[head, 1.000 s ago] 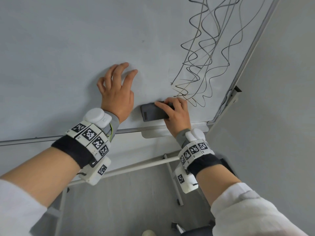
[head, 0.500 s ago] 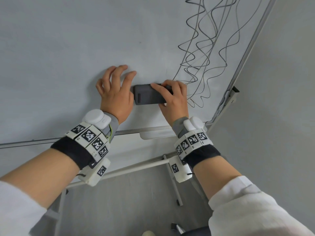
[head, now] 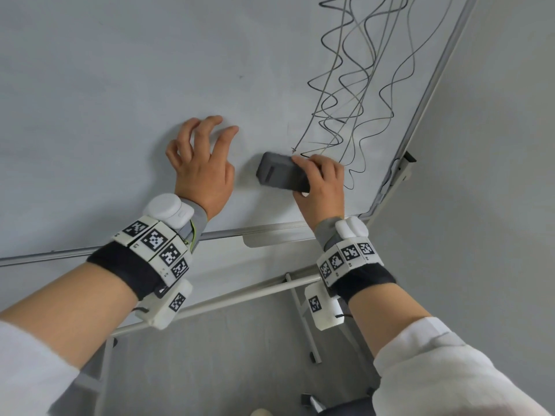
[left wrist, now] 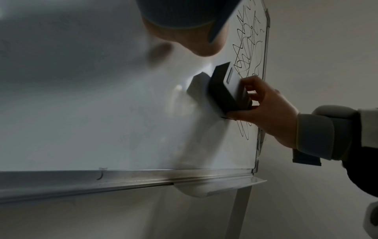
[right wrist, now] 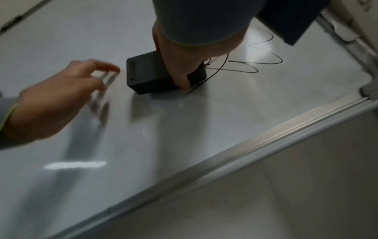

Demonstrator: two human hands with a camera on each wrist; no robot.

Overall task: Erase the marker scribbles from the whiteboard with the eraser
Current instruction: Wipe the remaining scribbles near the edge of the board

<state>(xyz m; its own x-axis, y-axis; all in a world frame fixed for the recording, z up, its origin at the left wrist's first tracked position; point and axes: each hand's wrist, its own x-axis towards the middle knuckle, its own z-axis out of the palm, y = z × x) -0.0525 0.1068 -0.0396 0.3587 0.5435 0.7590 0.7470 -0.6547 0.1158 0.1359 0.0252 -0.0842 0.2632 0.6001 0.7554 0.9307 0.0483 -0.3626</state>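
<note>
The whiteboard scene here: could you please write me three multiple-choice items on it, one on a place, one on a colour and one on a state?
1. Where do the marker scribbles lie on the whiteboard?
A. along its left edge
B. near its right edge
C. across its middle

2. What colour is the eraser?
A. yellow
B. bright red
C. dark grey

3. What is the left hand doing?
A. resting its spread fingers on the board, holding nothing
B. gripping a marker
C. hanging down by the tray

Answers:
1 B, since in the head view the lines run beside the right frame.
2 C, as its casing looks dark grey in all three views.
3 A, because the right hand alone grips the eraser, while the left one's fingertips touch the bare board.
</note>
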